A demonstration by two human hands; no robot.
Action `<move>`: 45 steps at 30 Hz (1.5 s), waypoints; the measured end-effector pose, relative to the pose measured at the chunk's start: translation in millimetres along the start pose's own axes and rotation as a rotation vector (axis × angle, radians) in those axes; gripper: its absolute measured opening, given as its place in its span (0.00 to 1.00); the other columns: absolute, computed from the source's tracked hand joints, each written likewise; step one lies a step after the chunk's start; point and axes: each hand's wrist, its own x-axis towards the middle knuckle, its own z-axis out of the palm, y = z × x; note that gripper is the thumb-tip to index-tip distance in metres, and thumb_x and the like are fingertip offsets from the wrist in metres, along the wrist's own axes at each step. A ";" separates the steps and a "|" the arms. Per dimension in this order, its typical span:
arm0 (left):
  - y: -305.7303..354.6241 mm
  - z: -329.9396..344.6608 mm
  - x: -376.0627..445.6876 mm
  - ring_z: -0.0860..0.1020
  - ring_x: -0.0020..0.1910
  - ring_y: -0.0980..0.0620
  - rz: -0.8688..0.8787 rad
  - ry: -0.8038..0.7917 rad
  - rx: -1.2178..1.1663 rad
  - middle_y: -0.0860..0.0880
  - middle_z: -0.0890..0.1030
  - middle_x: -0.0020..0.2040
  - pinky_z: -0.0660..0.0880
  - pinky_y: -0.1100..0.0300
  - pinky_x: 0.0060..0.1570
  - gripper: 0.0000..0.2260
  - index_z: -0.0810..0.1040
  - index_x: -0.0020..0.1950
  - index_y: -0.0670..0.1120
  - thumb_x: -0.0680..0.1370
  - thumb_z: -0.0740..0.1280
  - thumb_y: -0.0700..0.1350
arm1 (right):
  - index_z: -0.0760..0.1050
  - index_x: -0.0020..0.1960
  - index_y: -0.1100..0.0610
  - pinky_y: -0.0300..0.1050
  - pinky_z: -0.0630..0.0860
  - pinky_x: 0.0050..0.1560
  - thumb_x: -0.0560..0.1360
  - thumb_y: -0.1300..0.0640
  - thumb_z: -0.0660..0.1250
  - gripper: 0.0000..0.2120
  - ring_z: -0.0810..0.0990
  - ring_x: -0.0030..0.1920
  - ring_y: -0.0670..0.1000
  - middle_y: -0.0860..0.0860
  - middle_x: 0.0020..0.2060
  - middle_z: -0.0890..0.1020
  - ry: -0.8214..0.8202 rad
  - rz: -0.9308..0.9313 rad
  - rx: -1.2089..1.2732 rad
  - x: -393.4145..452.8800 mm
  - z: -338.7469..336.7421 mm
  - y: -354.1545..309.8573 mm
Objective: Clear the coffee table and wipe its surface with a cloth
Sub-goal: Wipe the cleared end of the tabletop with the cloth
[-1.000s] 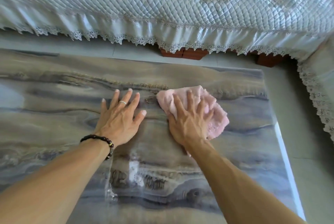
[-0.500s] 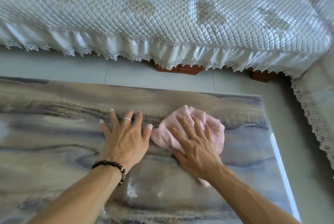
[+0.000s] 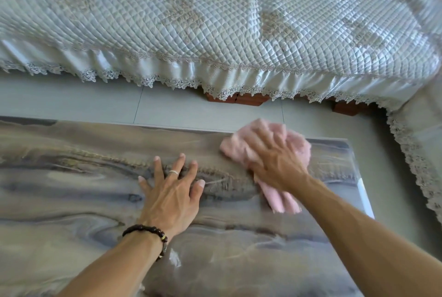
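The coffee table (image 3: 71, 177) has a glossy top with grey and brown marble swirls and fills the lower part of the view. A crumpled pink cloth (image 3: 296, 146) lies near the table's far right corner. My right hand (image 3: 275, 160) presses flat on the cloth with straight, spread fingers; it is blurred by motion. My left hand (image 3: 171, 191) rests flat on the bare tabletop to the left of the cloth, fingers spread, with a ring and a dark bead bracelet at the wrist.
A sofa under a white quilted cover with lace trim (image 3: 215, 33) runs along the far side, and another lace-edged cover (image 3: 416, 153) hangs at the right. A strip of grey tiled floor (image 3: 191, 110) separates sofa and table. The table's right edge (image 3: 364, 196) is near.
My right hand has pushed the pink cloth away from me and to the right, up to the table's far edge. My left hand stayed flat on the table.
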 end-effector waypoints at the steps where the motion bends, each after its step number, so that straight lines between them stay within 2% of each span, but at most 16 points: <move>1: -0.2 -0.2 0.9 0.37 0.75 0.39 -0.002 0.007 0.002 0.55 0.45 0.79 0.45 0.30 0.69 0.24 0.53 0.77 0.59 0.81 0.44 0.60 | 0.58 0.74 0.39 0.71 0.60 0.69 0.80 0.42 0.53 0.23 0.62 0.71 0.66 0.52 0.77 0.58 -0.028 0.171 0.061 10.8 -1.1 -8.0; 3: -1.9 0.6 2.2 0.37 0.75 0.39 -0.006 0.004 0.007 0.55 0.45 0.79 0.45 0.30 0.69 0.23 0.54 0.76 0.59 0.81 0.44 0.60 | 0.56 0.75 0.38 0.72 0.50 0.71 0.80 0.40 0.53 0.24 0.54 0.75 0.65 0.50 0.79 0.53 -0.020 0.345 0.122 14.1 9.8 -41.2; 5: -2.9 -1.1 1.7 0.38 0.76 0.40 -0.022 -0.021 -0.022 0.56 0.46 0.79 0.45 0.30 0.69 0.24 0.55 0.76 0.59 0.81 0.45 0.60 | 0.56 0.76 0.39 0.73 0.51 0.71 0.80 0.39 0.53 0.25 0.52 0.77 0.63 0.50 0.80 0.53 0.014 0.145 0.100 -12.5 18.1 -60.3; 8: -0.7 -7.5 -0.1 0.37 0.76 0.41 -0.023 -0.036 0.035 0.54 0.46 0.79 0.42 0.30 0.69 0.25 0.54 0.77 0.59 0.80 0.45 0.63 | 0.60 0.74 0.44 0.71 0.61 0.69 0.78 0.40 0.55 0.26 0.61 0.74 0.64 0.56 0.76 0.63 -0.007 -0.120 -0.011 -64.2 25.7 -6.9; 11: 11.9 -12.1 1.4 0.35 0.76 0.42 0.077 0.026 0.158 0.50 0.43 0.79 0.38 0.32 0.69 0.27 0.51 0.77 0.57 0.79 0.43 0.63 | 0.54 0.74 0.38 0.69 0.60 0.69 0.77 0.39 0.53 0.26 0.59 0.74 0.65 0.55 0.77 0.60 0.038 0.195 0.018 -52.4 12.2 58.5; 14: 37.3 -8.5 6.9 0.35 0.76 0.44 0.154 0.042 0.084 0.50 0.43 0.79 0.37 0.35 0.70 0.27 0.51 0.78 0.54 0.80 0.44 0.62 | 0.51 0.74 0.37 0.72 0.54 0.71 0.79 0.41 0.54 0.24 0.53 0.75 0.66 0.52 0.78 0.52 0.007 0.457 0.105 -26.4 10.3 30.5; 18: 78.4 12.9 3.1 0.36 0.76 0.44 0.183 -0.022 0.010 0.51 0.46 0.79 0.40 0.33 0.70 0.26 0.51 0.78 0.55 0.80 0.46 0.62 | 0.54 0.78 0.41 0.66 0.49 0.75 0.80 0.38 0.48 0.27 0.48 0.79 0.58 0.52 0.80 0.54 -0.011 0.085 0.075 -92.9 27.7 25.2; 21: 110.7 27.6 1.7 0.34 0.75 0.41 0.100 -0.095 -0.061 0.52 0.42 0.79 0.39 0.27 0.66 0.28 0.49 0.77 0.59 0.78 0.44 0.66 | 0.51 0.76 0.34 0.62 0.49 0.76 0.80 0.37 0.48 0.25 0.46 0.79 0.58 0.51 0.80 0.50 0.000 0.421 0.094 -114.0 14.0 93.8; 24: 123.9 32.7 4.7 0.33 0.74 0.37 0.057 -0.072 -0.019 0.51 0.40 0.79 0.41 0.25 0.64 0.29 0.49 0.77 0.59 0.77 0.43 0.67 | 0.55 0.69 0.30 0.70 0.58 0.70 0.77 0.32 0.50 0.21 0.52 0.75 0.65 0.50 0.77 0.54 0.031 0.828 0.245 -66.0 -9.3 100.5; 27: 122.1 37.6 3.3 0.33 0.74 0.36 0.047 -0.071 0.013 0.50 0.39 0.79 0.42 0.24 0.64 0.28 0.48 0.77 0.58 0.79 0.44 0.65 | 0.58 0.72 0.34 0.73 0.54 0.70 0.79 0.35 0.50 0.22 0.48 0.76 0.68 0.51 0.78 0.53 0.010 0.563 0.182 -57.4 -1.4 63.8; 30: 124.7 36.2 2.5 0.32 0.74 0.37 0.037 -0.096 0.007 0.52 0.39 0.78 0.42 0.25 0.65 0.27 0.49 0.77 0.60 0.79 0.45 0.65 | 0.62 0.73 0.38 0.71 0.59 0.68 0.78 0.36 0.52 0.24 0.55 0.75 0.66 0.53 0.78 0.58 0.019 0.227 0.056 -117.1 9.0 72.2; 35: 124.4 36.2 5.8 0.32 0.73 0.37 0.053 -0.078 0.017 0.52 0.38 0.78 0.42 0.25 0.65 0.26 0.48 0.77 0.59 0.80 0.45 0.63 | 0.51 0.75 0.33 0.73 0.51 0.71 0.78 0.38 0.53 0.26 0.40 0.77 0.65 0.49 0.79 0.45 -0.038 0.605 0.141 -79.1 5.2 94.5; 37: 121.8 38.5 6.4 0.32 0.74 0.39 0.042 -0.082 -0.006 0.53 0.39 0.78 0.42 0.26 0.65 0.24 0.50 0.76 0.60 0.80 0.47 0.62 | 0.52 0.76 0.36 0.75 0.49 0.70 0.79 0.37 0.47 0.26 0.41 0.77 0.67 0.49 0.80 0.45 -0.023 0.483 0.128 -81.2 13.6 63.5; 39: 121.1 36.3 6.2 0.33 0.74 0.40 0.042 -0.080 -0.036 0.54 0.40 0.78 0.42 0.26 0.66 0.24 0.52 0.76 0.61 0.80 0.47 0.61 | 0.56 0.76 0.39 0.76 0.52 0.68 0.77 0.38 0.49 0.27 0.46 0.78 0.67 0.53 0.80 0.51 -0.025 0.198 0.027 -121.3 28.0 52.7; 41: 120.3 31.6 6.9 0.36 0.75 0.41 0.052 -0.081 -0.061 0.54 0.41 0.79 0.43 0.27 0.67 0.24 0.53 0.76 0.60 0.80 0.48 0.61 | 0.56 0.76 0.40 0.72 0.54 0.69 0.77 0.38 0.53 0.28 0.47 0.79 0.63 0.54 0.80 0.53 -0.078 0.113 -0.035 -165.9 26.5 67.7; 45: 114.0 25.2 -8.6 0.39 0.77 0.43 0.077 -0.037 -0.043 0.55 0.40 0.78 0.43 0.31 0.69 0.25 0.50 0.77 0.61 0.80 0.47 0.63 | 0.52 0.74 0.34 0.69 0.50 0.72 0.79 0.37 0.51 0.24 0.41 0.77 0.64 0.50 0.79 0.45 -0.012 0.596 0.135 -133.8 10.0 91.7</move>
